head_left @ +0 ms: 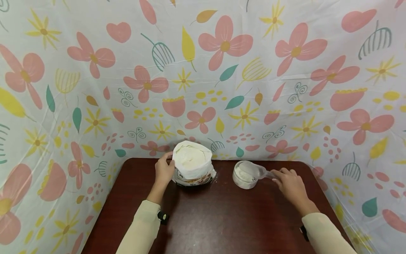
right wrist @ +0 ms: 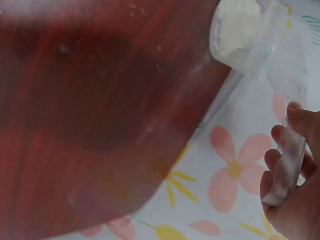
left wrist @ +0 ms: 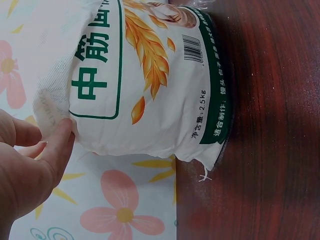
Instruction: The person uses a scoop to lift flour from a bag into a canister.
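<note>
A white bag of flour (head_left: 192,160), its top open and folded down, stands at the table's back edge. Flour shows inside it. At the bag's left rim my left hand (head_left: 164,171) pinches the folded edge between thumb and fingers. In the left wrist view the printed flour bag (left wrist: 145,85) reads 2.5 kg, and the left hand (left wrist: 35,160) touches its top edge. My right hand (head_left: 290,185) grips the handle of a clear plastic scoop (head_left: 258,171). The scoop's head is over a small clear tub (head_left: 244,184) that holds white flour (right wrist: 237,25). Whether scoop and flour touch, I cannot tell.
Both things stand on a dark red-brown table (head_left: 219,218) with rounded corners, near its back edge. A floral-print cloth (head_left: 203,88) hangs closely behind the table and along its sides. White specks of powder lie by the bag.
</note>
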Tool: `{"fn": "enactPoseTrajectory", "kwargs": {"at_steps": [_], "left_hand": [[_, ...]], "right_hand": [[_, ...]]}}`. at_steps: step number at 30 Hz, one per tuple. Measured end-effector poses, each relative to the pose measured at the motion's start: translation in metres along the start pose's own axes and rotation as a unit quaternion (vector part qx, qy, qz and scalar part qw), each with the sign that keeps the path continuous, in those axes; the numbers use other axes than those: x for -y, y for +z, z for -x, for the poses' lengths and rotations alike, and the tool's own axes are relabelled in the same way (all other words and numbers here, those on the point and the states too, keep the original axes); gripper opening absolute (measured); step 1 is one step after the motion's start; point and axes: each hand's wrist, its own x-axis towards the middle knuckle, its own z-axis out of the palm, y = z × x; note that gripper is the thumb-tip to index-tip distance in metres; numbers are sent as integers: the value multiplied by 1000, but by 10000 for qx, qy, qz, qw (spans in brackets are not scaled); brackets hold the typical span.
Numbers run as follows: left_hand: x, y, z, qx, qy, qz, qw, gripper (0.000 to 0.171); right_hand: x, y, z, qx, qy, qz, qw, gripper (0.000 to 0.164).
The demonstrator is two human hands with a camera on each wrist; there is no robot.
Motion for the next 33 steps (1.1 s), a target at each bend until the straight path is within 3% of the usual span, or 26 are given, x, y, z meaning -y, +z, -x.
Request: {"fn": "enactPoseTrajectory", "kwargs": {"at_steps": [7,15,26,33], "left_hand": [[1,1,0,-48,46,-39,10000,34],[0,1,0,-32,9,-63,10000,35],[0,1,-1,-43,18,-38,10000,36],[1,1,-1,-47,-13,-50,10000,37]], "right_hand": [[2,15,16,-70,498,-565,9971,37],[10,28,26,-463,961,-1301,9857,35],[22,33,28,-829,1022,-1524,9795,33],[30,33,24,-1103,852,-1544,9781,36]]}}
